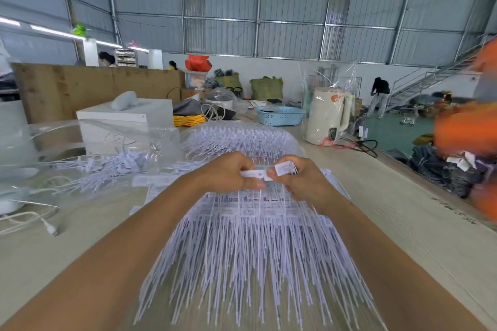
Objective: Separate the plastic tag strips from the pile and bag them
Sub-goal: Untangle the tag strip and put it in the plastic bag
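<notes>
Pinching a white tag strip at its head end, my left hand has its grip closed on it with thumb and fingers, while my right hand grips a small stack of tag heads just beside it. Both hands hover above the pile of strips, which fans toward me on the tabletop. A clear bag lies at my left with strips inside. Bare tabletop runs along my right to its edge.
</notes>
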Action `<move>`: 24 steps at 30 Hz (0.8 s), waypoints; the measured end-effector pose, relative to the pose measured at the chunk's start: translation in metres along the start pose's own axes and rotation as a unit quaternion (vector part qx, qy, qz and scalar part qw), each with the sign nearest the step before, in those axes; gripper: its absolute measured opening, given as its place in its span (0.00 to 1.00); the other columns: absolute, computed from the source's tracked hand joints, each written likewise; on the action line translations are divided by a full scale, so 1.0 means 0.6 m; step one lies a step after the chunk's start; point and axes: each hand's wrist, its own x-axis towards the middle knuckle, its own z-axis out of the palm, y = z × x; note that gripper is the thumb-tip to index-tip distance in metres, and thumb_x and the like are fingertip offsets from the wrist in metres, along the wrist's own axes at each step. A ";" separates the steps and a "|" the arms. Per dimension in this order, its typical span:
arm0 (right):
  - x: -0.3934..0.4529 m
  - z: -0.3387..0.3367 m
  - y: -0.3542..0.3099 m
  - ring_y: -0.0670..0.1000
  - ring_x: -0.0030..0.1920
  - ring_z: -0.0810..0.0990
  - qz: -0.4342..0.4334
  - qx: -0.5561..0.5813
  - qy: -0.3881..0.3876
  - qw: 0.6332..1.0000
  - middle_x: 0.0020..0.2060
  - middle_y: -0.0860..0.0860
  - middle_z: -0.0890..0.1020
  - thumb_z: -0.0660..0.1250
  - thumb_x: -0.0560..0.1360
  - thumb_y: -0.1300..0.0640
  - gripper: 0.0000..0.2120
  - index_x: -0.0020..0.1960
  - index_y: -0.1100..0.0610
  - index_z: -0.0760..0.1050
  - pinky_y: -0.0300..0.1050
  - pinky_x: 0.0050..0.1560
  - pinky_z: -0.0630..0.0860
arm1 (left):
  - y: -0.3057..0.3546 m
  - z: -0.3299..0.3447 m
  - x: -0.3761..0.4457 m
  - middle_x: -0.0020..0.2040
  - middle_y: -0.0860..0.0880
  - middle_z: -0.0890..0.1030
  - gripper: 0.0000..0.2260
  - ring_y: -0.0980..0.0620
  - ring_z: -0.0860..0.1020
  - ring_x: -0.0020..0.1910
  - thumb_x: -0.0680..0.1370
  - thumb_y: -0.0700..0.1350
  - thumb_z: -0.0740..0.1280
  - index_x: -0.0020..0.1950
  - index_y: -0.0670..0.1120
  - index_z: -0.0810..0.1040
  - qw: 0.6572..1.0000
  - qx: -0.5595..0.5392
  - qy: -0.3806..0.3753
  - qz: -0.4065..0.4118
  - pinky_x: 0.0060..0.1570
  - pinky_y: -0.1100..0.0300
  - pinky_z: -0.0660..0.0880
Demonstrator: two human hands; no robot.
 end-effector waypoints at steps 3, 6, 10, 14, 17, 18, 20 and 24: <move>0.000 0.000 -0.004 0.44 0.21 0.61 0.027 0.012 -0.010 1.000 0.23 0.48 0.69 0.71 0.72 0.59 0.07 0.39 0.56 0.75 0.34 0.21 0.58 | -0.007 -0.001 -0.001 0.31 0.53 0.77 0.11 0.53 0.74 0.34 0.76 0.48 0.69 0.39 0.42 0.80 0.999 -0.046 -0.005 -0.007 0.38 0.60 0.69; -0.004 0.005 -0.006 0.43 0.20 0.61 0.034 -0.013 -0.056 0.998 0.23 0.49 0.71 0.72 0.71 0.62 0.07 0.36 0.56 0.76 0.33 0.21 0.57 | -0.006 0.004 -0.001 0.24 0.57 0.74 0.13 0.62 0.71 0.26 0.77 0.44 0.67 0.31 0.47 0.79 0.994 -0.112 0.007 -0.021 0.30 0.68 0.66; -0.002 0.015 -0.006 0.42 0.24 0.64 -0.081 -0.105 -0.007 0.991 0.23 0.45 0.71 0.72 0.70 0.67 0.07 0.35 0.61 0.77 0.34 0.26 0.62 | -0.006 0.007 0.006 0.22 0.56 0.76 0.16 0.62 0.75 0.25 0.77 0.36 0.66 0.30 0.44 0.78 0.974 -0.219 0.025 -0.051 0.30 0.73 0.70; -0.001 0.020 -0.003 0.49 0.36 0.72 -0.181 -0.226 0.031 0.957 0.34 0.53 0.77 0.69 0.70 0.71 0.03 0.43 0.68 0.80 0.37 0.37 0.68 | -0.003 0.002 0.015 0.23 0.52 0.76 0.16 0.60 0.73 0.22 0.75 0.38 0.67 0.26 0.47 0.79 0.974 -0.212 0.044 -0.071 0.28 0.69 0.68; 0.001 0.019 0.003 0.51 0.37 0.71 -0.237 -0.300 0.038 0.923 0.31 0.47 0.71 0.63 0.66 0.77 0.08 0.39 0.70 0.78 0.48 0.42 0.71 | -0.006 0.003 0.015 0.20 0.52 0.73 0.21 0.59 0.66 0.17 0.73 0.38 0.66 0.19 0.48 0.75 0.972 -0.217 0.029 -0.087 0.21 0.70 0.61; 0.002 0.020 0.005 0.52 0.36 0.71 -0.249 -0.300 0.042 0.920 0.30 0.47 0.70 0.62 0.65 0.78 0.08 0.38 0.71 0.78 0.50 0.40 0.71 | -0.006 0.002 0.014 0.20 0.53 0.72 0.22 0.59 0.65 0.17 0.73 0.38 0.66 0.18 0.48 0.74 0.971 -0.219 0.022 -0.089 0.21 0.70 0.60; 0.004 0.024 0.007 0.53 0.36 0.72 -0.249 -0.298 0.057 0.920 0.31 0.52 0.73 0.62 0.65 0.79 0.09 0.38 0.70 0.78 0.51 0.39 0.71 | -0.004 0.002 0.012 0.20 0.53 0.70 0.22 0.58 0.63 0.18 0.74 0.38 0.66 0.18 0.48 0.73 0.972 -0.218 0.015 -0.086 0.22 0.69 0.60; 0.007 0.019 0.018 0.50 0.34 0.76 -0.178 -0.272 0.109 0.939 0.38 0.65 0.80 0.61 0.69 0.77 0.07 0.40 0.71 0.78 0.39 0.39 0.72 | 0.000 0.001 0.007 0.23 0.49 0.69 0.22 0.56 0.62 0.19 0.73 0.39 0.66 0.18 0.47 0.72 0.976 -0.202 0.005 -0.084 0.27 0.64 0.59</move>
